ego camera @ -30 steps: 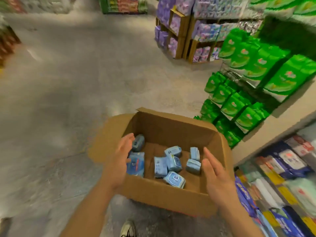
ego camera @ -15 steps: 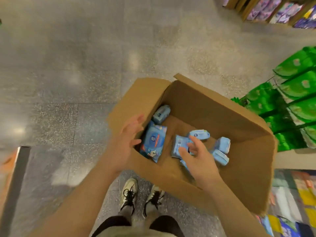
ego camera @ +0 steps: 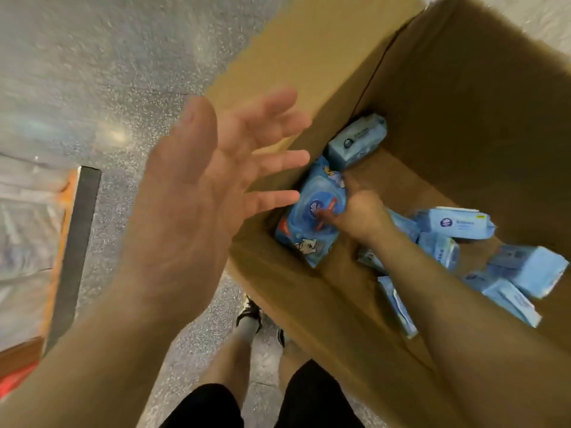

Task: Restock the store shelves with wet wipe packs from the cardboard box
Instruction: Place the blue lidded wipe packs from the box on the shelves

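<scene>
An open cardboard box (ego camera: 463,97) stands on the floor, seen from above. Several light blue wet wipe packs lie in it. A darker blue printed pack (ego camera: 309,217) leans in the box's near left corner. My right hand (ego camera: 358,208) is down inside the box and grips that pack's right edge. A light blue pack (ego camera: 358,140) lies just behind it. More light blue packs (ego camera: 525,270) are scattered to the right. My left hand (ego camera: 210,168) hovers above the box's left rim, palm up, fingers spread, holding nothing.
The box's left flap (ego camera: 302,57) folds outward over the speckled grey floor (ego camera: 92,72). At the left edge a low display base with orange and black trim (ego camera: 71,242) holds wrapped goods. My legs and shoes (ego camera: 250,319) stand just in front of the box.
The camera dropped much closer to the box. My right hand moved left from the light blue packs to the darker printed pack and took hold of it. My left hand rose off the rim.
</scene>
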Tool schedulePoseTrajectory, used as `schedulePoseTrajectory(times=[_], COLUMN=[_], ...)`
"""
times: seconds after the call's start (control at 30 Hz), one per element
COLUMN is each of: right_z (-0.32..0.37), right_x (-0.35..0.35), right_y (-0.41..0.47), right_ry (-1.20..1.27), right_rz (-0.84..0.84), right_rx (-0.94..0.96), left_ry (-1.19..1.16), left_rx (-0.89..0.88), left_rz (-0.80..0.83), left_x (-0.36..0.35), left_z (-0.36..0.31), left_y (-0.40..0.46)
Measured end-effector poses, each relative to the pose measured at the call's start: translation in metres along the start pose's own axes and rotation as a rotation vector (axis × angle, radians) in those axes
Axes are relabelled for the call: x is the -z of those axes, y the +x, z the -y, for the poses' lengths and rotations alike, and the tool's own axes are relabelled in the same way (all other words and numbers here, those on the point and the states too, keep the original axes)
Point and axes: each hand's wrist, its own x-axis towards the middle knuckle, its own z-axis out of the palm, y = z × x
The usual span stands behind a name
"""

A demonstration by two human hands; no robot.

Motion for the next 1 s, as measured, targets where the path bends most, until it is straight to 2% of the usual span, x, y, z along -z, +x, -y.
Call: schedulePoseTrajectory(times=[0.07, 0.2, 0.3, 0.4, 0.63, 0.87, 0.93, 1.0], right_z=[-0.006, -0.015, -0.024, -0.029, -0.019, -0.004, 0.006, 0.023], right_x=[-0.003, -0.008, -0.011, -0.003, 0.003, 0.007, 0.033, 0.067], right_y=[0.015, 0.020, 0.010, 0.001, -0.034, -0.101, -0.139, -0.189], right_ry=[0.011, 0.002, 0.152, 0.356, 0.556, 0.560, 0.629, 0.830], right_rz=[0.030, 0.137, 0.065, 0.121, 0.166, -0.128, -0.242, -0.360], right_rx=[0.023, -0.063, -0.101, -0.172, -0.236, -0.391, -0.401, -0.419], left_ry=[-0.034, -0.048, -0.017, -0.002, 0.068, 0.167, 0.172, 0.160], left_rx=[0.012, -0.010, -0.009, 0.008, 0.116, 0.178, 0.200, 0.232], left_rz=[-0.020, -0.010, 0.017, 0.032, -0.003, 0.011, 0.029, 0.086], left_x=[0.003, 0.006, 0.007, 0.003, -0.006, -0.005, -0.009, -0.018], left_z=[0.009, 0.016, 0.017, 0.014, -0.012, -0.031, -0.042, -0.056], left_y=[0.001, -0.003, -0.008, -0.014, -0.032, -0.058, -0.066, -0.071])
